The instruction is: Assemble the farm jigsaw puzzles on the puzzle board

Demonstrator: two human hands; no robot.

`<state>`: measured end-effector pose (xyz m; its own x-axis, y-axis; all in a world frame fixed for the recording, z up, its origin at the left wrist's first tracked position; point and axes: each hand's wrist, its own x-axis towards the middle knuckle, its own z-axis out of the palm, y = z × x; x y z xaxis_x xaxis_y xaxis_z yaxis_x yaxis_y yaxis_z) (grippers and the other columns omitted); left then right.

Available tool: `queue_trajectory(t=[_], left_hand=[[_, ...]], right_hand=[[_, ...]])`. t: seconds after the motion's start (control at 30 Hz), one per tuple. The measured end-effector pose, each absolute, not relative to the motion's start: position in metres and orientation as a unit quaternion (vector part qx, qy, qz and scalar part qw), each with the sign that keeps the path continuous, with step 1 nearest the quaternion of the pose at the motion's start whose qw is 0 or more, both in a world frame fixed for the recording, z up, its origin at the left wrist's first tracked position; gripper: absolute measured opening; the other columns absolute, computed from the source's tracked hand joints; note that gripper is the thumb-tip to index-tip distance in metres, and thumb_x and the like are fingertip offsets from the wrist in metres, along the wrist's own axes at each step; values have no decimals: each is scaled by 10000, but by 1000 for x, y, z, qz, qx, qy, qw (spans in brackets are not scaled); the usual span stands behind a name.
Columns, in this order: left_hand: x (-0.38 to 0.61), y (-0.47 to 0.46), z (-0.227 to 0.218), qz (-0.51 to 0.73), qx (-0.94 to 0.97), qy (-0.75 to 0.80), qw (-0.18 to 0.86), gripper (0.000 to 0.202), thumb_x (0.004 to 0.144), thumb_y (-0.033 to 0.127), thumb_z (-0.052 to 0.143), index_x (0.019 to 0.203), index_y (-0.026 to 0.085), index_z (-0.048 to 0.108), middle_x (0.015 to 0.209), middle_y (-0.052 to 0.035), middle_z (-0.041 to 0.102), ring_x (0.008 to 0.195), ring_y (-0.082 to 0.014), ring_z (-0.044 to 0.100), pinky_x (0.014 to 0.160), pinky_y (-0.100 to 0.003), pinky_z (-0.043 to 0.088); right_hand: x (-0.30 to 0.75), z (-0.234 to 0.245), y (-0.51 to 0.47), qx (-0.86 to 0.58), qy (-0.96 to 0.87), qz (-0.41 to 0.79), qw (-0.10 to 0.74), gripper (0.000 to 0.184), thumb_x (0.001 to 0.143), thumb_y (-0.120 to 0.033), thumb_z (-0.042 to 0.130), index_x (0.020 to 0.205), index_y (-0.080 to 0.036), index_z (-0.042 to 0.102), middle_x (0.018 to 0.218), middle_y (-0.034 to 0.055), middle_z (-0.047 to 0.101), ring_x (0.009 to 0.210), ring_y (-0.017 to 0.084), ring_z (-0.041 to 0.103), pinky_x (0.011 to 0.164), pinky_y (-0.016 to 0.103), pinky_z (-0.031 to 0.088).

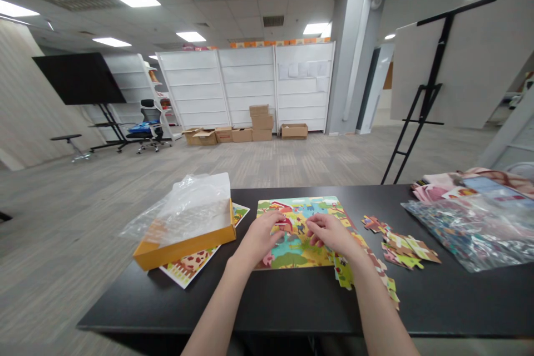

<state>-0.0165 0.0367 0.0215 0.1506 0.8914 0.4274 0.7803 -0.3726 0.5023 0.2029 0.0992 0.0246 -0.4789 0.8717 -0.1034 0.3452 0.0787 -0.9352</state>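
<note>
A colourful jigsaw puzzle (296, 258) with a farm picture lies flat on the black table in front of me. My left hand (259, 238) is over its left side, with the thumb and fingers apart and the fingertips near a red part of the picture. Above the right half, my right hand (329, 231) has its fingers curled towards the thumb; whatever may be between them is hidden. Loose puzzle pieces (344, 275) lie by the puzzle's lower right corner, partly covered by my right forearm. More puzzle pieces (403, 250) are heaped farther right.
On the left, a yellow box (187, 247) with clear plastic wrap (183, 206) rests on a printed picture sheet (187, 273). A plastic bag (471, 233) and pink cloth (434, 188) occupy the right end of the black table (292, 311). Cardboard boxes (262, 122) stand against the far shelves.
</note>
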Motion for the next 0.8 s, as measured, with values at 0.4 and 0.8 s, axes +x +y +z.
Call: queue_trajectory(t=[0.4, 0.8], left_hand=[[-13, 97, 12, 285, 768, 568, 81, 160, 852, 263, 672, 988, 244, 755, 1067, -28, 761, 1026, -222, 665, 945, -344, 484], [-16, 97, 2, 262, 774, 576, 25, 195, 925, 318, 593, 1042, 252, 735, 1130, -43, 727, 1103, -218, 619, 1013, -359, 446]], right_hand=[[209, 27, 105, -455, -698, 456, 313, 203, 877, -384, 527, 874, -195, 600, 746, 24, 687, 551, 137, 653, 512, 234, 469], [208, 28, 100, -439, -717, 443, 312, 178, 881, -353, 518, 833, -200, 596, 766, 12, 670, 580, 138, 655, 574, 255, 493]])
